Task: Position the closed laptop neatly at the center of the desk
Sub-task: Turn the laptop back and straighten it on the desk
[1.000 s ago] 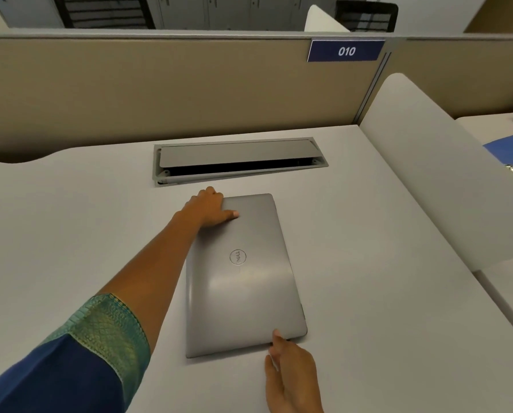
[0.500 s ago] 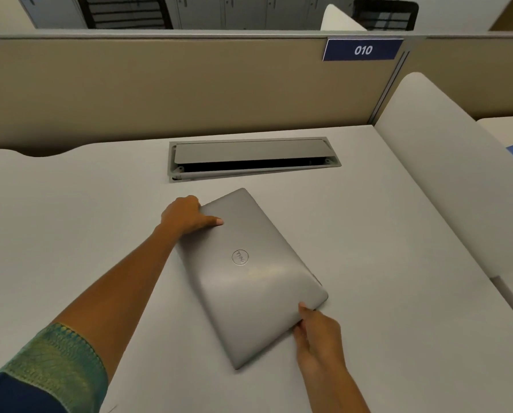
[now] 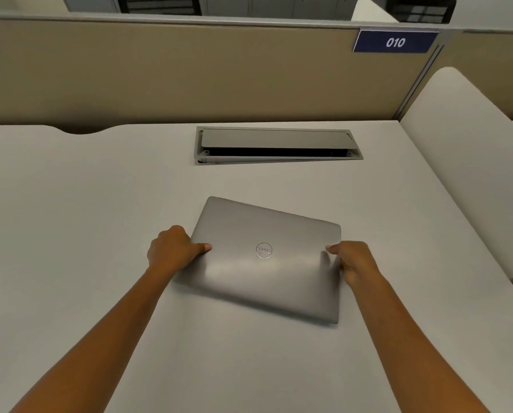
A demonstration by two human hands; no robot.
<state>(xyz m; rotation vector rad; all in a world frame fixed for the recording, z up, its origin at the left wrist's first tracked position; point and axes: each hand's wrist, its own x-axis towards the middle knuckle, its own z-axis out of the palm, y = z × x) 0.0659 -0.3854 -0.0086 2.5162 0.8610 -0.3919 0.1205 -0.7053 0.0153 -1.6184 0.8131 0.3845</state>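
Observation:
A closed grey laptop (image 3: 267, 281) with a round logo lies flat on the white desk (image 3: 85, 219), a little right of the middle and slightly skewed, its right end nearer to me. My left hand (image 3: 173, 248) grips its left short edge, thumb on the lid. My right hand (image 3: 352, 260) grips the right short edge, thumb on top as well. Both forearms reach in from the bottom of the head view.
A grey cable hatch (image 3: 279, 144) with its flap ajar is set into the desk just beyond the laptop. A beige partition (image 3: 159, 73) with a blue "010" label (image 3: 395, 41) closes the far side. A white side divider (image 3: 464, 174) bounds the desk on the right.
The laptop has turned from lengthwise to nearly crosswise. My left hand slid from the far corner to the left edge, and my right hand moved from the near corner to the right edge.

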